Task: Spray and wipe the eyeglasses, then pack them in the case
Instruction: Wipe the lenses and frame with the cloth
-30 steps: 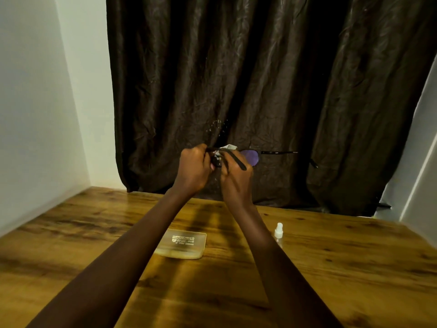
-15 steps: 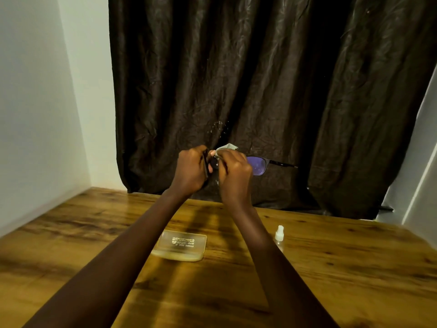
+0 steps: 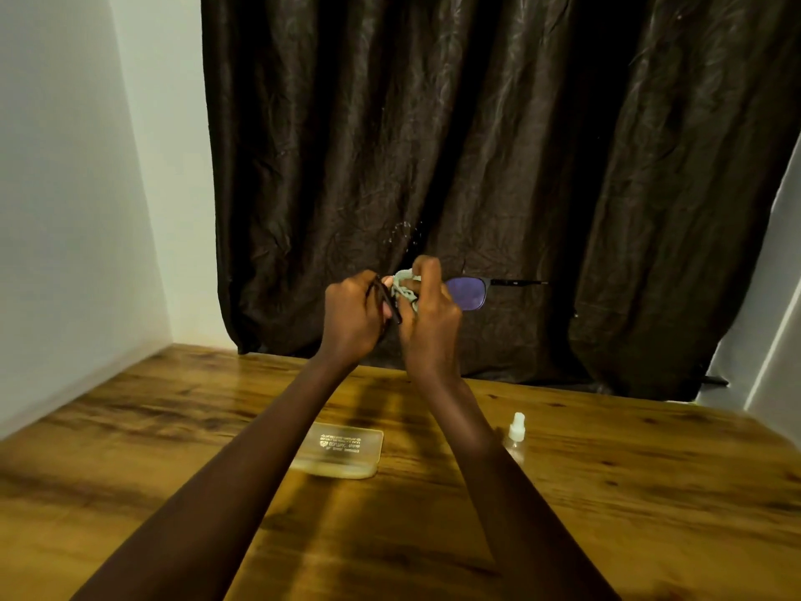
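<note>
I hold the black-framed eyeglasses [image 3: 468, 292] up in front of the dark curtain, well above the table. My left hand [image 3: 353, 316] grips the frame's left end, with a temple arm folded under its fingers. My right hand [image 3: 429, 316] pinches a pale green cloth [image 3: 405, 288] against the left lens, which is hidden. The right lens shows a purple tint and its temple arm points right. A translucent yellowish glasses case [image 3: 346, 453] lies shut on the table below. A small clear spray bottle [image 3: 516, 431] with a white cap stands to its right.
The wooden table [image 3: 650, 492] runs from a white wall on the left to a dark brown curtain [image 3: 498, 145] at the back. A pale wall or door edge rises at the far right.
The glasses have levelled out, with the right temple arm now pointing straight right. More of the cloth now shows bunched between my two hands. Both hands stay raised at about the same height.
</note>
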